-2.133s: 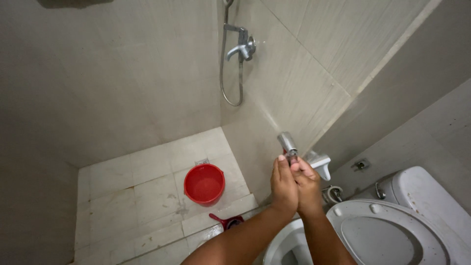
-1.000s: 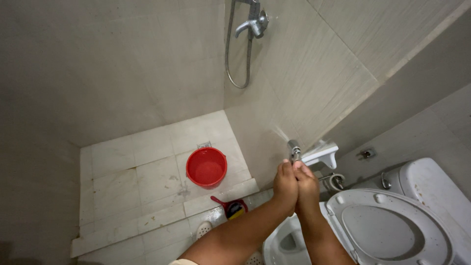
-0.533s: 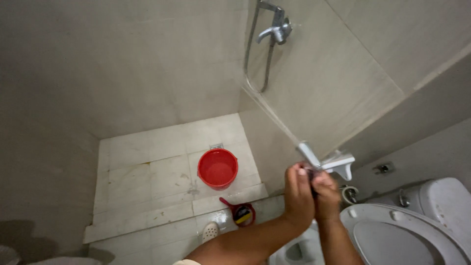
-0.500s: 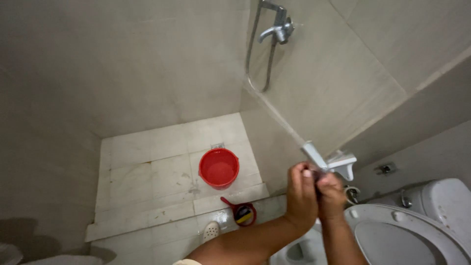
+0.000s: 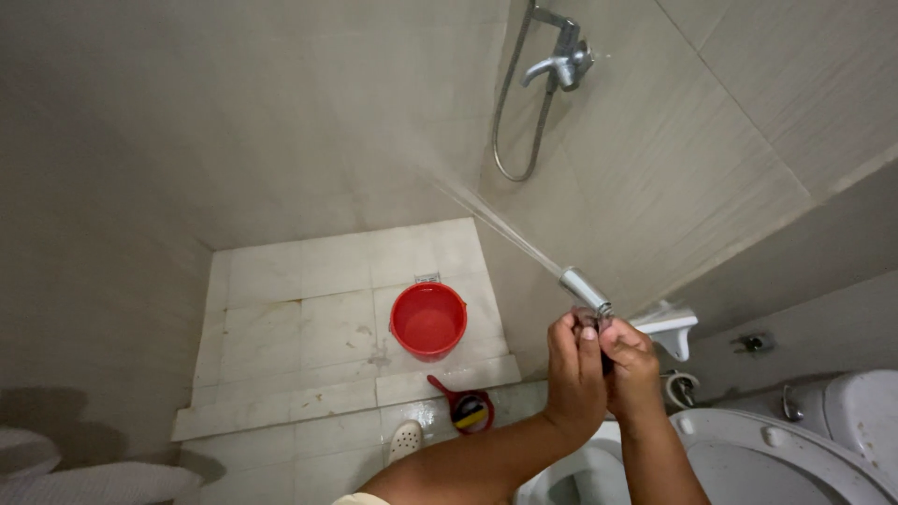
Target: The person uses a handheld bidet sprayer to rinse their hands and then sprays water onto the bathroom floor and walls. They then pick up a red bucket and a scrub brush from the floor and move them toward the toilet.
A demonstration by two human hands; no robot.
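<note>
Left hand (image 5: pixel 575 374): clasped around sprayer (image 5: pixel 586 292), lower right of frame
Right hand (image 5: pixel 631 369): also gripping it
Water jet (image 5: pixel 505 229): shoots toward upper left
Bucket (image 5: pixel 428 321): red, centre floor

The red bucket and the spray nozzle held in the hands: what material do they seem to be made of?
The red bucket looks like moulded plastic: one even, saturated colour with a soft sheen and a thin rim. The spray nozzle, gripped by the left hand and the right hand, looks like polished or chrome-plated metal, silvery and reflective; chromed plastic cannot be ruled out.
</note>
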